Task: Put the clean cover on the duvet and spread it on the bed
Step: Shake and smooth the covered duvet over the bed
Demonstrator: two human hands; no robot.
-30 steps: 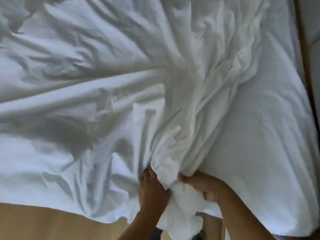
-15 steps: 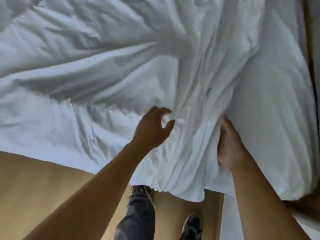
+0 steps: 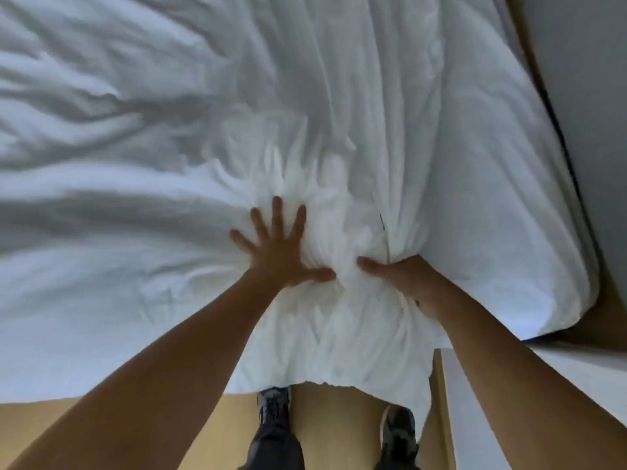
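The white cover (image 3: 339,337) lies rumpled right across the bed (image 3: 509,198), and a bunched part of it spills over the near edge towards the wooden floor (image 3: 51,425). The person leans in over it. Their left hand (image 3: 278,256) is flat on the gathered cloth, fingers (image 3: 276,212) straight and spread wide, pressing down and holding nothing. Just beside it, the right hand (image 3: 403,279) clutches a thick wad of the same cover, with its thumb on top and the other fingers buried in the folds. Below, two dark shoes (image 3: 273,401) stand at the bedside.
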